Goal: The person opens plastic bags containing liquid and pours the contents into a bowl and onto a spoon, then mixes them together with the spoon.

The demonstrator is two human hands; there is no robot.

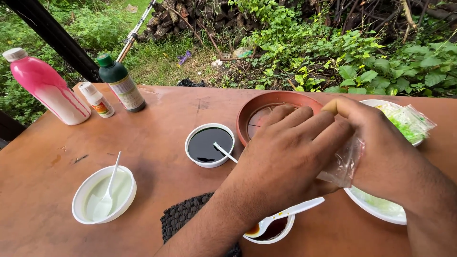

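My left hand [290, 152] and my right hand [381, 147] meet over the brown table [157, 119], both gripping a small clear plastic bag [343, 164] between them. The bag hangs just right of a terracotta saucer [266, 102] holding a little dark liquid. Beneath my right hand sits a white bowl [376, 209]. A white cup of dark brown liquid [273, 233] with a white spoon [295, 212] lies under my left wrist. Another white cup of black liquid [209, 145] with a spoon stands left of the saucer.
At far left stand a pink-and-white bottle [45, 88], a small white bottle [96, 100] and a dark green bottle [120, 83]. A white bowl of pale liquid with a spoon [104, 194] sits front left. A black woven mat [183, 216] and a white plate with a green-filled bag [404, 119] are nearby.
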